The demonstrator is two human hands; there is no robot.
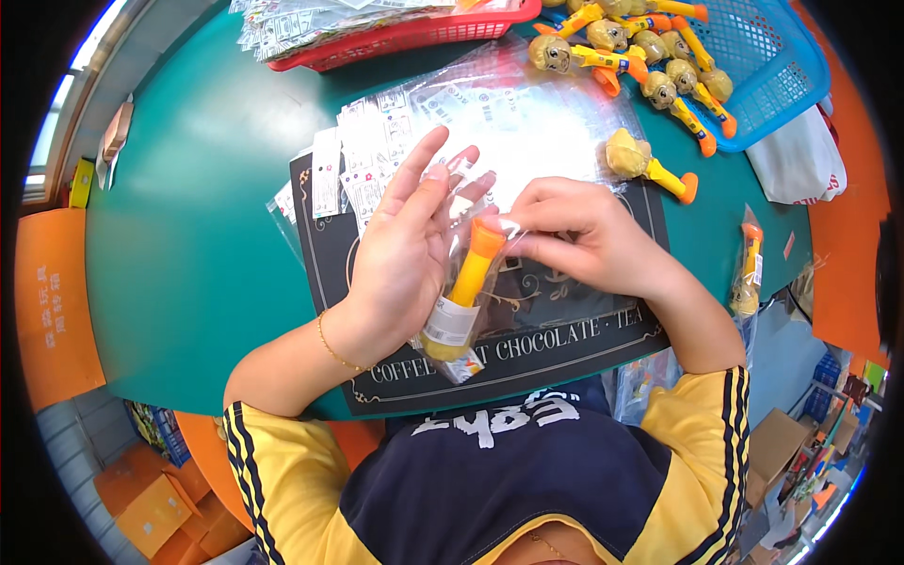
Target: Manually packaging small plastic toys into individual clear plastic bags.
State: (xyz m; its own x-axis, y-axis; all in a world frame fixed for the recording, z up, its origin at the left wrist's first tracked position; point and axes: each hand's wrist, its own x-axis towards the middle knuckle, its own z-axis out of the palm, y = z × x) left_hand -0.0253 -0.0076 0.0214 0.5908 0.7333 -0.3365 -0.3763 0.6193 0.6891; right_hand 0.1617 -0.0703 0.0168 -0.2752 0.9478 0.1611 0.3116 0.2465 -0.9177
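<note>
Navy-and-yellow shirt (508,471) closest of all, in the head view, right up against the near edge of the green table (198,188). And just past that edge, over a black mat (325,273) with pale lettering, here's the bagged toy (471,273): orange foot up, yellow shaft, white label, tilted between both hands. Left hand (400,245), fingers spread, palm beside the clear wrapping; right hand (589,231) pinching the wrapping's upper end, thumb against fingers.

Out along the far edge, a red basket (405,49) loaded with printed packaging; to its right, a blue basket (824,75) with golden-haired figures (659,89) piled at its left side. Clear bags (527,113) and printed slips (372,141) overlap the mat's far side, one loose figure (650,168) near its far right corner. Another wrapped figure (749,268) by the table's right edge!

Around the room: window (68,99) at far left, orange panel (56,311) below it, cartons (155,508) lower left, crowded clutter (800,452) lower right.
</note>
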